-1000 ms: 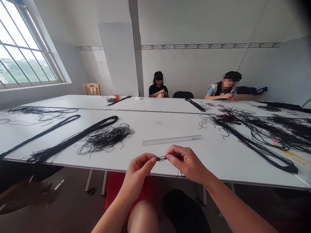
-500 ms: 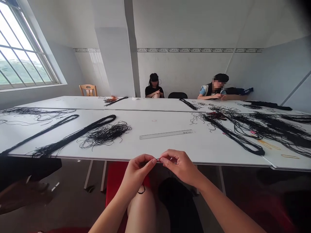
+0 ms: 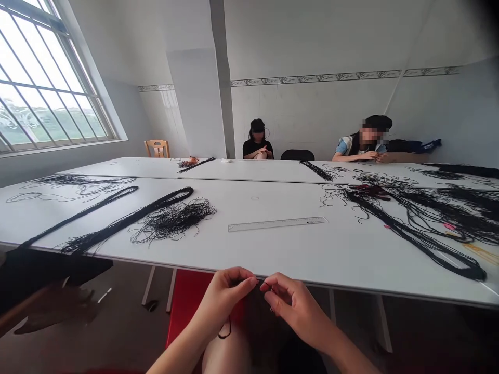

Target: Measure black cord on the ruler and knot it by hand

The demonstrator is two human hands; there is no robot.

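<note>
Fingertips (image 3: 249, 283) of the left hand (image 3: 226, 296) pinch one end of a thin black cord (image 3: 262, 282), and the right hand (image 3: 292, 306) has its grip pinched on the other end. Both hands have dropped from above the desk (image 3: 273, 259) to below its front edge, drawing closer together. Fingers hide most of the cord, and a dangling loop (image 3: 225, 330) under the left hand is hard to make out.

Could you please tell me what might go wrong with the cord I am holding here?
1. The left hand and right hand pinch the thin black cord by fingertips alone, off the edge of the table; a slip would likely drop it underneath.
2. The loop dangling under the left hand might snag or knot.
</note>
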